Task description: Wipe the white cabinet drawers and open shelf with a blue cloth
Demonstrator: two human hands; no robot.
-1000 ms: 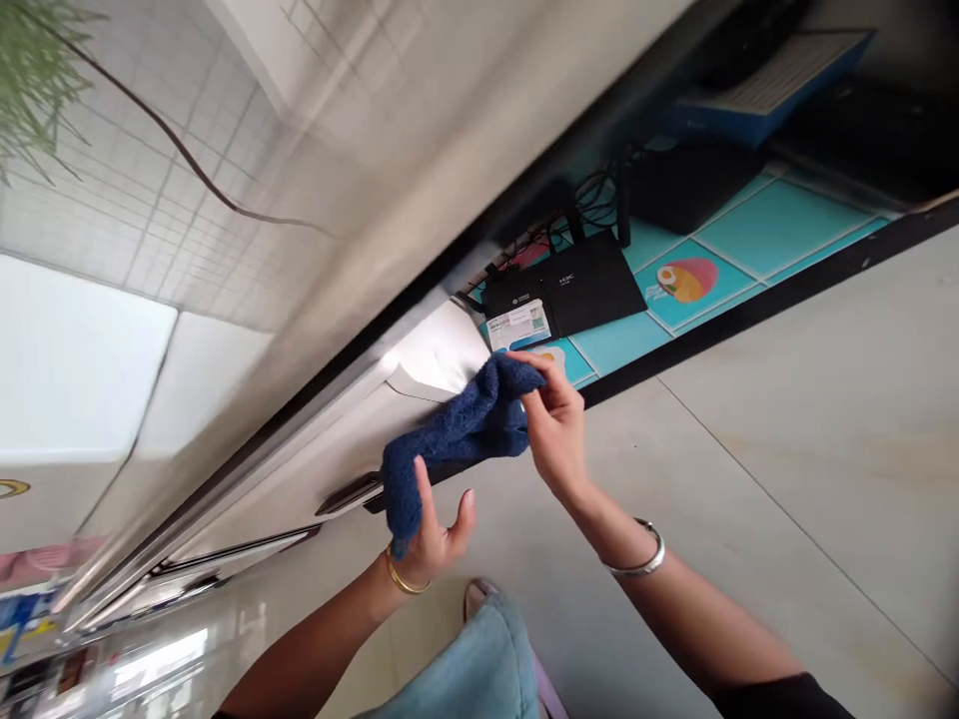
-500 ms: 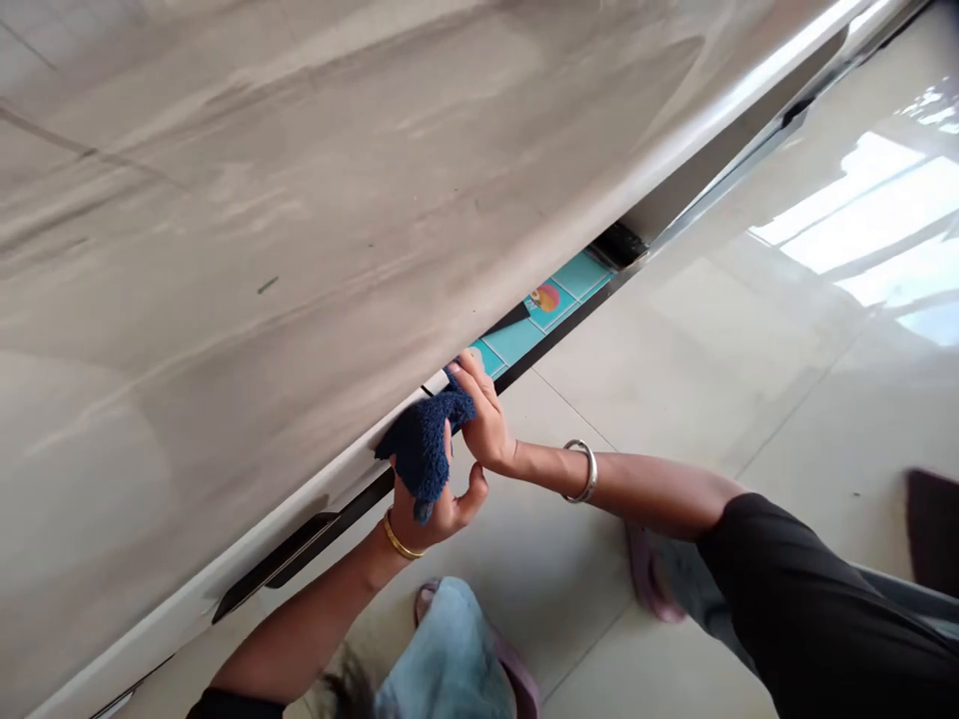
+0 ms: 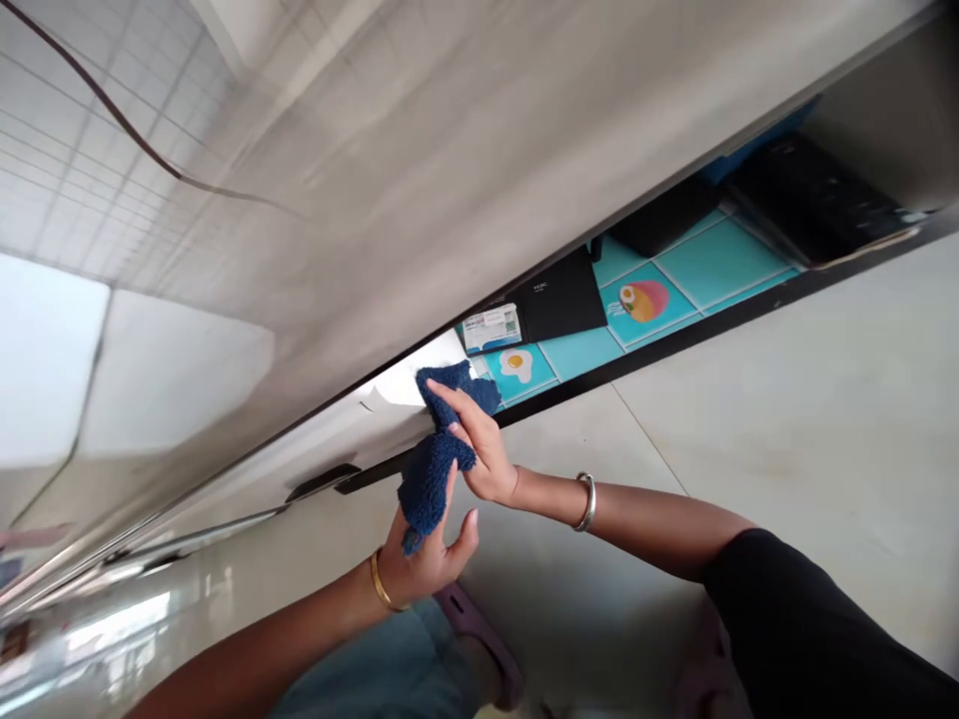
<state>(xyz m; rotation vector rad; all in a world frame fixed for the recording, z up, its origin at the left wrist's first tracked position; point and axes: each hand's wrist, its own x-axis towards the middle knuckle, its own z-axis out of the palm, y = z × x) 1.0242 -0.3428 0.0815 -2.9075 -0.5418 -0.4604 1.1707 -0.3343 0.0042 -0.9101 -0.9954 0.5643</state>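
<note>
A dark blue fluffy cloth (image 3: 429, 479) is bunched over the fingers of my left hand (image 3: 435, 554), whose thumb stands apart. The other part of the cloth lies at the near edge of an open compartment, beside its white front panel. My right hand (image 3: 483, 449) presses its fingers onto that part, index finger stretched over it. Inside the compartment is a teal tile-patterned liner (image 3: 584, 350) with egg and food pictures. The tips of my left fingers are hidden by the cloth.
A flat black box (image 3: 561, 295) and a printed card (image 3: 490, 328) lie on the liner. Farther right sits a black device (image 3: 816, 200). A glossy grey-beige top (image 3: 420, 170) overhangs the compartment. A dark handle (image 3: 322, 481) is on the left panel. Pale floor tiles (image 3: 749, 399) lie below.
The view has shifted, and much more of the compartment's inside shows, with the box and black device. My right hand now lies flatter on the cloth, which is spread wider along the edge.
</note>
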